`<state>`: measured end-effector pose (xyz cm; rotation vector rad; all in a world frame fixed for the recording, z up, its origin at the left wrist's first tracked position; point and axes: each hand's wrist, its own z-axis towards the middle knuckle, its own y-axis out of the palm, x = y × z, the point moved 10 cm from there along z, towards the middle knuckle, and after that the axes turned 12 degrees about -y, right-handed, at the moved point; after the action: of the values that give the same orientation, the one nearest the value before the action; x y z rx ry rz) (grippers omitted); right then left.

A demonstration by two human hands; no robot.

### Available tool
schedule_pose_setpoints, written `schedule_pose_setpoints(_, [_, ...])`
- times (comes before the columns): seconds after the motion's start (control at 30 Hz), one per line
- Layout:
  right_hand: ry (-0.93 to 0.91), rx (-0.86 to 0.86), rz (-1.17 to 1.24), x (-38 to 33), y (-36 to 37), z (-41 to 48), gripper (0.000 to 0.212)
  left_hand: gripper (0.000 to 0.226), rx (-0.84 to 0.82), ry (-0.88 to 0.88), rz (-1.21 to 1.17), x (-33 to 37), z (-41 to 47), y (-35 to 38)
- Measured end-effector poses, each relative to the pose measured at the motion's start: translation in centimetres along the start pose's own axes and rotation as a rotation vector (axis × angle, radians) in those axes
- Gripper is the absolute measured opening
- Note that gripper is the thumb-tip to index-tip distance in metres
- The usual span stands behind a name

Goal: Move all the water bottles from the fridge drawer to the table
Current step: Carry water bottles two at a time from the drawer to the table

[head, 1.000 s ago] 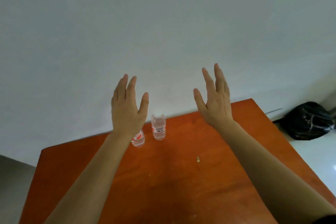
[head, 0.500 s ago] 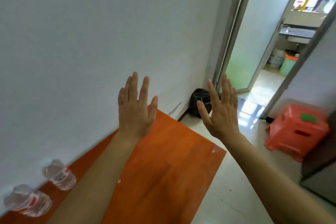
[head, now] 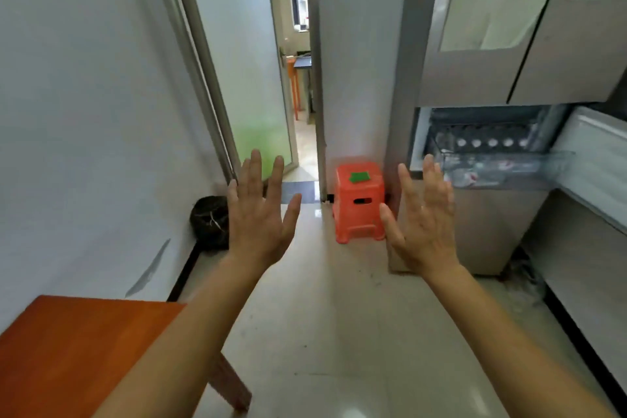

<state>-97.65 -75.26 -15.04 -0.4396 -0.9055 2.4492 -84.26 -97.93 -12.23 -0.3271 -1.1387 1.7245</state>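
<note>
Both hands are raised in front of me with fingers spread and nothing in them: my left hand (head: 259, 210) and my right hand (head: 422, 219). At the right stands the grey fridge (head: 481, 78) with its clear drawer (head: 509, 166) pulled out. Several water bottles (head: 485, 143) with white caps stand in a row inside it, blurred. The drawer is beyond and to the right of my right hand. A corner of the orange table (head: 68, 349) shows at the lower left; no bottles on it are in view.
A red plastic stool (head: 359, 204) with a green patch on top stands by the fridge's left side. A black bag (head: 208, 226) lies on the floor against the left wall. An open doorway (head: 298, 105) lies ahead. Pale tiled floor (head: 339, 332) runs between table and fridge.
The view has swung right, away from the table and its two bottles, past the doorway to the fridge. Both hands stay raised, spread and empty.
</note>
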Motion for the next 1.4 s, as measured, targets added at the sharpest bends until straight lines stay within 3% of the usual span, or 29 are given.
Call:
schedule_pose_setpoints(0.17, [0.158, 0.003, -0.065, 12.3, -1.5, -1.3, 0.083, 0.067, -0.100, 0.187, 0.010, 12.2, 3.1, 7.9])
schedule_pose_setpoints(0.5, [0.338, -0.094, -0.186, 30.9, 4.3, -2.2, 0.092, 0.071, -0.319, 0.223, -0.100, 26.6, 11.8, 28.3])
schedule_pose_setpoints(0.9, [0.581, -0.104, -0.258, 54.2, 3.1, -0.1, 0.090, 0.070, -0.534, 0.408, -0.201, 46.2, 20.7, 44.1])
schedule_pose_setpoints(1.03, [0.568, -0.156, -0.168, 61.8, 6.2, 0.3, 0.092, 0.072, -0.587, 0.343, -0.152, 49.8, 22.4, 50.3])
schedule_pose_setpoints(1.2, [0.568, -0.332, 0.039, 70.9, 11.1, 1.9, 0.081, 0.070, -0.692, 0.133, -0.069, 51.2, 24.2, 57.2])
schedule_pose_setpoints(1.4, [0.369, -0.573, 0.173, 77.1, 16.9, 5.6, 0.063, 0.073, -0.766, -0.144, -0.104, 51.2, 25.5, 61.8])
